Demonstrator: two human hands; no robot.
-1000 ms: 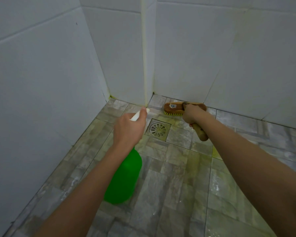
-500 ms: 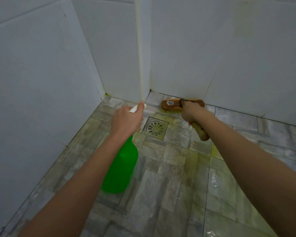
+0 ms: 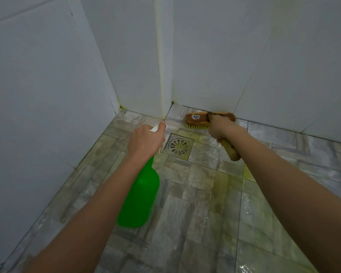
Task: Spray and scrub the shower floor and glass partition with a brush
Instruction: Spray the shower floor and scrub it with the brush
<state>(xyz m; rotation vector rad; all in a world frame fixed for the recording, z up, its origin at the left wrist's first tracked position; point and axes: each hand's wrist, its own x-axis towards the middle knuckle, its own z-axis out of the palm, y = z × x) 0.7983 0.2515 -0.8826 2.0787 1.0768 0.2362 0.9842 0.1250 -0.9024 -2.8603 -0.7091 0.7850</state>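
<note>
My right hand [image 3: 218, 128] grips a wooden scrub brush [image 3: 197, 119] by its handle, whose end sticks out below my wrist. The yellow bristles press on the shower floor [image 3: 195, 203] at the foot of the back wall, just beyond the drain. My left hand [image 3: 146, 141] holds a green spray bottle [image 3: 141, 196] by its white trigger head, the nozzle pointing toward the corner. The bottle body hangs under my forearm, above the floor tiles. No glass partition is in view.
A square metal drain [image 3: 178, 146] lies between my two hands. White tiled walls [image 3: 47, 95] close in on the left and back, with a protruding corner column [image 3: 163, 75]. Wet, yellowish-green patches streak the grey floor tiles on the right.
The view has shifted slightly down. The brush has slid a little to the left along the wall base. My left hand and the bottle keep nearly the same place.
</note>
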